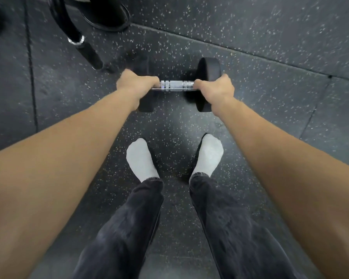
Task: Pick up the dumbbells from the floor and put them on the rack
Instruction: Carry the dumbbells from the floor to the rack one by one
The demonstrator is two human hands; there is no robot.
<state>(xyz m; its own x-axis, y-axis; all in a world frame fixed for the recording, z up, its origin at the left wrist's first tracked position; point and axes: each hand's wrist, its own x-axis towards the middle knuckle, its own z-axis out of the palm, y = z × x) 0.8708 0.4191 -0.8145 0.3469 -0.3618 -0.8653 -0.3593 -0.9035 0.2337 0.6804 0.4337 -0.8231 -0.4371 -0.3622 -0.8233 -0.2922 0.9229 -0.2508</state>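
Observation:
A black dumbbell [176,86] with a knurled silver handle lies crosswise in front of my feet, over the speckled rubber floor. My left hand [134,83] is closed around the left end of the handle. My right hand [216,87] grips the right end, beside the right head. The left head is partly hidden behind my left wrist. Whether the dumbbell rests on the floor or hangs just above it I cannot tell. No rack is in view.
My two feet in white socks [141,158] stand just behind the dumbbell. At the top left are a black curved bar with a chrome collar [77,40] and a dark round plate [109,15]. Seams run between the floor mats.

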